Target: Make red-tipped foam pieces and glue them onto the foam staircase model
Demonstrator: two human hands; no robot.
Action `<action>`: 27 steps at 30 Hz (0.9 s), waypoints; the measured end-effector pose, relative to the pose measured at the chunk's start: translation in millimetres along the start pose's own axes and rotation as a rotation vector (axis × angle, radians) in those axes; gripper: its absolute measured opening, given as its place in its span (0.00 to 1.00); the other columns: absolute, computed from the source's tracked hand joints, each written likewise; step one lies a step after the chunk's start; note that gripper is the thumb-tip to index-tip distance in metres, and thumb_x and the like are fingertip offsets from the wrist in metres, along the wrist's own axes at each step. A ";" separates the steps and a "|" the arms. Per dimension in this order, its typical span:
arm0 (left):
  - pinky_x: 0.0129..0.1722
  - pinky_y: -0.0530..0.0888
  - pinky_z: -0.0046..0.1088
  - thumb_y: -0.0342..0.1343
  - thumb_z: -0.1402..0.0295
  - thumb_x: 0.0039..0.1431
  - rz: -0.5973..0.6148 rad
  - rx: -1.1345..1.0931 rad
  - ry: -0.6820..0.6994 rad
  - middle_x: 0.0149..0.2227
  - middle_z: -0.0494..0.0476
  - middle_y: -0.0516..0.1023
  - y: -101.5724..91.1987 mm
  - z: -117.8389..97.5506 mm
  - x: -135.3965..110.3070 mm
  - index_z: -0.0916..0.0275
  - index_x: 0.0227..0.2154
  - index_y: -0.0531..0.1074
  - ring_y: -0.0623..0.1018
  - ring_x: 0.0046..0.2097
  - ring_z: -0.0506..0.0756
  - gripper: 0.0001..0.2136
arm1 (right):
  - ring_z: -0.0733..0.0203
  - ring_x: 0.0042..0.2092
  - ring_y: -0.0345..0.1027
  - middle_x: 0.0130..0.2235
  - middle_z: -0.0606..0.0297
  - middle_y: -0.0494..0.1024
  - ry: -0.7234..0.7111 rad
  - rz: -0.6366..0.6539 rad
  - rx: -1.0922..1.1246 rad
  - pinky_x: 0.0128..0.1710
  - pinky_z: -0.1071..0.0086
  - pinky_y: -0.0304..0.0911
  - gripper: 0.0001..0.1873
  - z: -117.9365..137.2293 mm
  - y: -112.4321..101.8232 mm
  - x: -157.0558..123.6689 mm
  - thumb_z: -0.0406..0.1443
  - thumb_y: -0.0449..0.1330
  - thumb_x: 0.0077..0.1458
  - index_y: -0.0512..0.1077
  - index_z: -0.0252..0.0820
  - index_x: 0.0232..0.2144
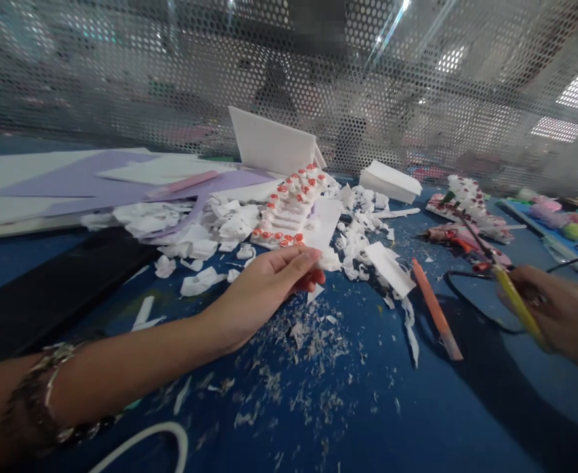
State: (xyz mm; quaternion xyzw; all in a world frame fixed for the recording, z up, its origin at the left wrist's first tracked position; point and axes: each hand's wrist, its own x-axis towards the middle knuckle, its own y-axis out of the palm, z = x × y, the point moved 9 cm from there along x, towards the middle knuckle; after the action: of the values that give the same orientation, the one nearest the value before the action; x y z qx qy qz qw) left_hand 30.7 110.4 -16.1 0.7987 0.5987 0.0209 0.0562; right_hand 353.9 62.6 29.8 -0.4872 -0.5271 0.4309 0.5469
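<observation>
My left hand reaches in from the left, thumb and fingertips pinched on a small white scrap. Just beyond it stands a white stepped model trimmed with rows of red-and-white curls. At the right, slightly blurred, my right hand is closed around a yellow-handled tool whose thin dark shaft points up and left. Its exact kind is unclear. An orange stick-like tool with a clear end lies between the hands.
Crumpled white scraps and fine shavings litter the blue table. White and lilac sheets lie left, by a dark flat panel. At right are a black cable, a white flowery piece and pom-poms. Perforated metal stands behind.
</observation>
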 end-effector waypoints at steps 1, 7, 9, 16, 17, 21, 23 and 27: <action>0.31 0.67 0.17 0.57 0.59 0.52 -0.027 -0.026 -0.009 0.26 0.49 0.74 -2.0 0.2 0.1 0.61 0.26 0.73 0.70 0.30 0.46 0.11 | 0.63 0.20 0.63 0.21 0.67 0.70 0.000 0.032 0.028 0.21 0.71 0.53 0.07 4.7 -1.2 0.0 0.42 0.51 0.48 0.62 0.46 0.28; 0.34 0.68 0.15 0.61 0.64 0.49 -0.037 -0.183 0.029 0.28 0.48 0.76 -1.1 -12.1 1.2 0.60 0.26 0.76 0.71 0.31 0.44 0.06 | 0.60 0.30 0.65 0.31 0.62 0.71 -0.257 0.085 0.191 0.29 0.67 0.58 0.15 86.6 -17.4 2.8 0.48 0.47 0.54 0.59 0.42 0.31; 0.34 0.69 0.15 0.60 0.64 0.49 -0.026 -0.214 0.043 0.27 0.48 0.76 1.5 -18.7 0.5 0.61 0.25 0.75 0.72 0.31 0.44 0.06 | 0.62 0.30 0.63 0.31 0.63 0.70 -0.361 0.069 0.259 0.30 0.67 0.57 0.15 112.5 -21.9 4.5 0.47 0.46 0.56 0.58 0.42 0.30; 0.32 0.70 0.15 0.57 0.65 0.53 -0.049 -0.263 0.075 0.29 0.50 0.76 -0.4 -30.6 -5.4 0.63 0.26 0.73 0.72 0.30 0.44 0.06 | 0.55 0.36 0.62 0.37 0.55 0.66 -0.629 0.015 0.335 0.34 0.60 0.61 0.38 164.0 -22.6 5.3 0.66 0.46 0.40 0.60 0.38 0.34; 0.32 0.70 0.15 0.57 0.66 0.54 -0.053 -0.267 0.079 0.29 0.50 0.77 -1.3 -30.9 -5.7 0.63 0.27 0.73 0.72 0.30 0.44 0.06 | 0.55 0.35 0.62 0.36 0.55 0.66 -0.637 0.009 0.331 0.34 0.60 0.61 0.38 167.6 -21.2 6.0 0.66 0.44 0.41 0.60 0.37 0.34; 0.31 0.70 0.15 0.57 0.67 0.53 -0.057 -0.288 0.107 0.27 0.49 0.75 -2.4 -33.9 -5.9 0.63 0.26 0.72 0.72 0.28 0.44 0.06 | 0.56 0.34 0.59 0.32 0.58 0.65 -0.674 -0.068 0.230 0.33 0.60 0.59 0.38 180.7 -19.7 6.9 0.67 0.43 0.40 0.60 0.38 0.30; 0.31 0.70 0.14 0.57 0.66 0.53 -0.052 -0.289 0.109 0.26 0.49 0.75 -0.6 -35.0 -6.5 0.64 0.26 0.72 0.72 0.28 0.44 0.06 | 0.56 0.34 0.58 0.31 0.59 0.65 -0.686 -0.129 0.169 0.34 0.60 0.58 0.37 185.2 -22.3 6.3 0.66 0.43 0.40 0.60 0.38 0.28; 0.31 0.70 0.14 0.58 0.66 0.53 -0.027 -0.282 0.101 0.26 0.48 0.74 4.7 -34.7 -7.6 0.63 0.25 0.73 0.71 0.29 0.44 0.06 | 0.59 0.31 0.57 0.30 0.61 0.65 -0.694 -0.163 0.123 0.34 0.63 0.56 0.34 190.7 -24.6 5.3 0.65 0.44 0.43 0.60 0.39 0.26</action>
State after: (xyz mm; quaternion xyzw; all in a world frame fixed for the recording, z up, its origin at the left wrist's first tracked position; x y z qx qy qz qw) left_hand 29.6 104.1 19.1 0.7727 0.6027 0.1441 0.1379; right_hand 163.2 79.1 49.1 -0.2345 -0.6915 0.5566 0.3963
